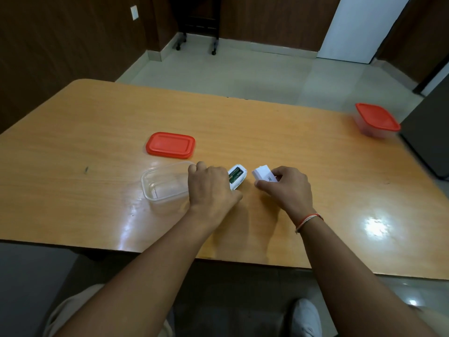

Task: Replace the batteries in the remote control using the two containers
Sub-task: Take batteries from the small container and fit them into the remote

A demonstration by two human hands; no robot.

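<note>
A white remote control (237, 177) lies back-up on the wooden table (291, 147), its battery bay uncovered and showing green inside. My left hand (211, 188) rests on its near end and covers most of it. My right hand (286, 188), just to the right, pinches the white battery cover (263, 175) at the table surface. An open clear container (165, 183) stands left of my left hand; it looks empty. Its red lid (170, 145) lies flat behind it. A second clear container with a red lid on (376, 120) stands at the far right edge.
A dark cabinet side (427, 142) rises by the table's right edge, close to the lidded container. A wheeled stand (196, 25) is on the floor beyond the table. My knees and a white shoe (306, 317) show below the near edge.
</note>
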